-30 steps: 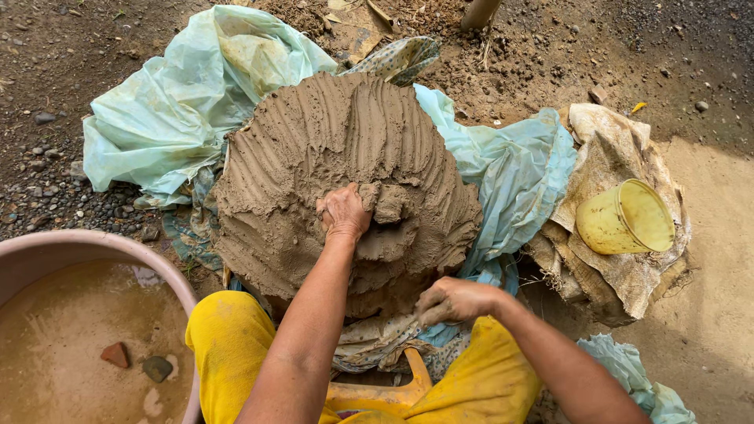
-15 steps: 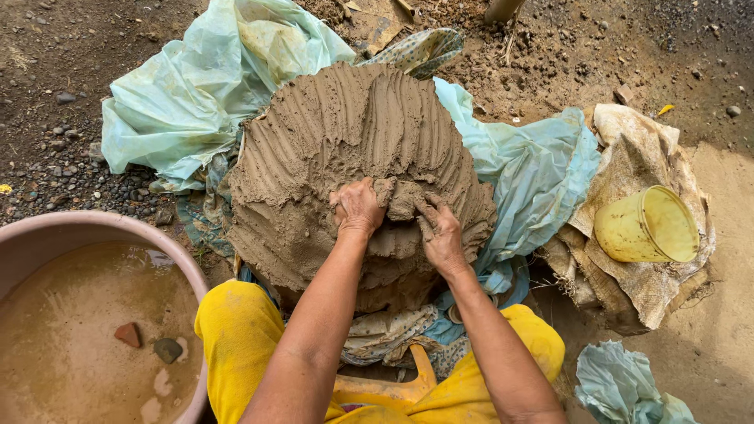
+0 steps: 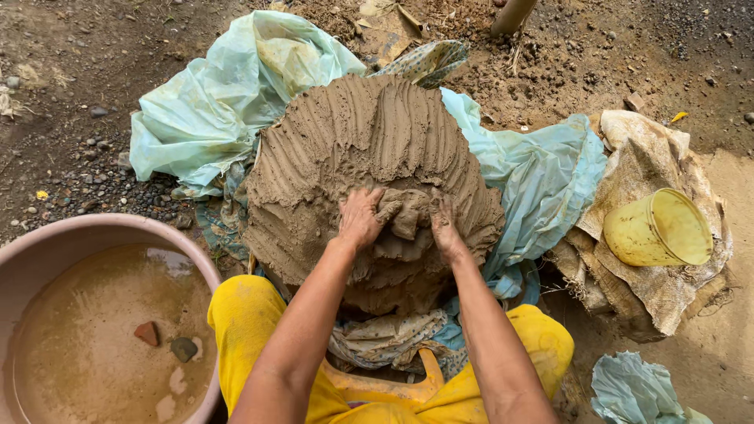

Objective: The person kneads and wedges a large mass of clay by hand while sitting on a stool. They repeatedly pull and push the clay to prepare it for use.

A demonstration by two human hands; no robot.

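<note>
Soft, even daylight here, bright without harshness. The ridges combed into the clay mound catch it and throw fine shadow lines, all crisp and in focus. A pale sheen glints off the muddy water in the basin. The yellow bucket glows warmly on the right. Top corners of the ground fall dimmer, and straight lines bow slightly toward the edges.

Wet clay, plastic, cloth – mostly matt, rough.
Clay mound: damp, matt, finger-ridged. Plastic sheet: thin, crinkled, slight sheen. Sacking: coarse woven. Basin: smooth plastic w/ glossy muddy water.
</note>
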